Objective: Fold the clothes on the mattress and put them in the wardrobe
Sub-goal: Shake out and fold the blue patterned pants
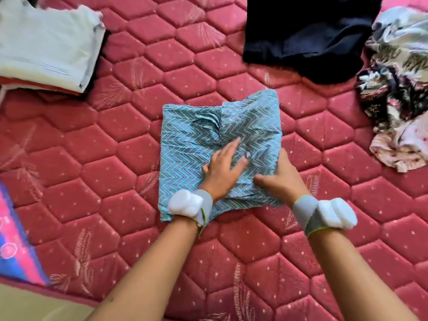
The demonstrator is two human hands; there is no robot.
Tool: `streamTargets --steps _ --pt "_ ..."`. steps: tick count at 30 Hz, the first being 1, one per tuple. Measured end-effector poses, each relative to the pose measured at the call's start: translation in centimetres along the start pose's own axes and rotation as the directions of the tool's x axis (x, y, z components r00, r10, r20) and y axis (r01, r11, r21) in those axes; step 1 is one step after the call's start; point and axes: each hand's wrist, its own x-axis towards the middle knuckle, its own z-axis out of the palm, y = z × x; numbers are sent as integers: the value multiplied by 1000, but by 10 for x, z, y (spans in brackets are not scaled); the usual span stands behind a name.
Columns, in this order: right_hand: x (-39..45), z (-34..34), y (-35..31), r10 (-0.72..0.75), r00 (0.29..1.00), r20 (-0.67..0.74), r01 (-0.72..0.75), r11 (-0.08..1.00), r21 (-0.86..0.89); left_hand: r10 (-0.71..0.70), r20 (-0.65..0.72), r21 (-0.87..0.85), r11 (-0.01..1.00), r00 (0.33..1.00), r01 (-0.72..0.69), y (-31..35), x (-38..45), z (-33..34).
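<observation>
A blue zigzag-patterned garment (pixel 199 140) lies folded into a rough square in the middle of the red quilted mattress (pixel 115 158). My left hand (pixel 223 169) lies flat on its near middle, fingers straight and spread, pressing the cloth down. My right hand (pixel 281 178) is at the garment's near right edge; its thumb lies on top and its fingers curl under the cloth, gripping that edge. Both wrists wear grey bands with white padding.
A stack of folded pale clothes (pixel 46 45) sits at the far left. A dark navy garment (pixel 308 35) lies unfolded at the far right, beside a crumpled floral heap (pixel 398 89). A pink and blue cloth (pixel 16 242) shows at the near left edge.
</observation>
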Motion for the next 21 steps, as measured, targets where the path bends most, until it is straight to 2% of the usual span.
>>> streamTargets --steps 1,2,4,6,7,8,10,11,13,15,16,17,19,21 --pt "-7 6 -16 -45 999 -26 42 991 -129 -23 -57 -286 958 998 6 2 -1 -15" --pt "-17 12 -33 -102 994 -41 86 954 -286 -48 -89 -505 863 995 -3 5 -3 -29" --pt "-41 34 -66 -221 975 13 192 814 -548 -111 -22 -755 653 994 56 0 -7 -57" --pt "-55 62 -88 -293 932 215 363 757 -544 -151 88 -881 450 985 148 -17 -12 -85" --pt "-57 74 -96 -288 904 315 414 772 -482 -168 135 -905 381 977 191 -27 -14 -95" --pt "-55 82 -100 -281 881 379 435 796 -421 -207 165 -899 371 964 233 -38 -16 -98" --pt "-42 92 -102 -301 887 349 420 842 -339 -338 116 -870 418 934 259 -59 -14 -104" --pt "-35 94 -97 -319 908 273 399 858 -323 -392 43 -853 464 919 238 -69 -11 -104" --pt "-21 98 -81 -355 932 69 358 880 -312 -414 -111 -769 611 903 186 -80 -5 -103" --pt "-9 104 -66 -415 897 -153 346 873 -344 -391 -259 -483 844 883 232 -83 2 -102" --pt "-5 109 -61 -440 869 -228 334 860 -386 -390 -379 -307 909 839 283 -85 2 -100" --pt "-4 114 -55 -460 841 -284 323 849 -418 -370 -502 -172 929 782 329 -84 2 -98" --pt "-7 127 -43 -500 820 -280 328 810 -486 -308 -638 -10 920 706 393 -78 -1 -91" --pt "-11 145 -28 -520 843 -138 362 738 -570 -336 -631 12 897 700 442 -74 2 -86"
